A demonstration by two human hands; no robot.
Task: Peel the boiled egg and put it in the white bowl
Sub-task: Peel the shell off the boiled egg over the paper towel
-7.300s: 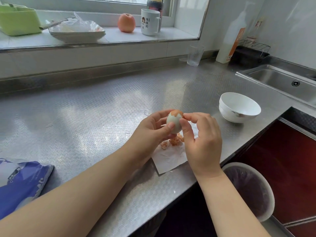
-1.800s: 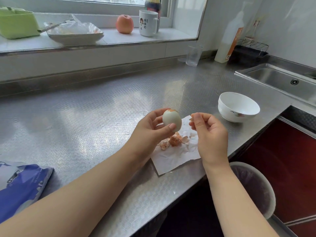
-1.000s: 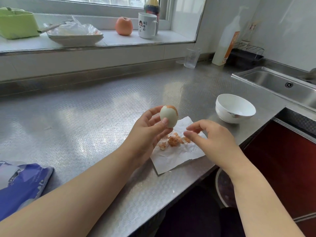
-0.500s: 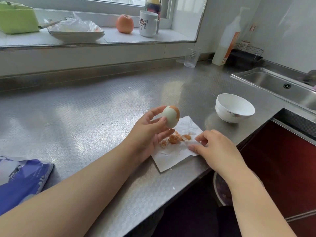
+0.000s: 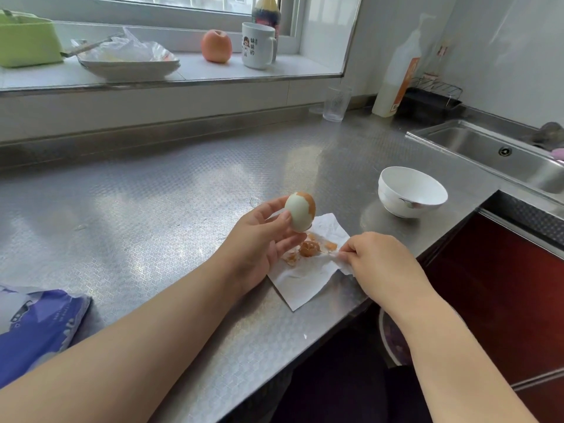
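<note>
My left hand [image 5: 262, 242] holds the boiled egg [image 5: 300, 211] upright above the steel counter. The egg is mostly white, with brown shell left on its top and right side. Below it lies a white paper napkin [image 5: 305, 277] with a small heap of brown shell pieces [image 5: 309, 248]. My right hand [image 5: 378, 264] pinches the napkin's right edge, which is lifted and crumpled. The white bowl [image 5: 412, 192] stands empty on the counter to the right, well apart from both hands.
A sink [image 5: 500, 151] lies at the far right, and a bin [image 5: 393, 337] stands under the counter edge. A glass [image 5: 335, 103] and a bottle [image 5: 396, 71] stand at the back. The windowsill holds a mug [image 5: 258, 45], an apple [image 5: 216, 46] and a plate [image 5: 128, 67]. A blue bag [image 5: 33, 328] lies at the left.
My right hand dropped from beside the egg to the napkin and took hold of its right edge. The egg stays in my left hand, turned slightly.
</note>
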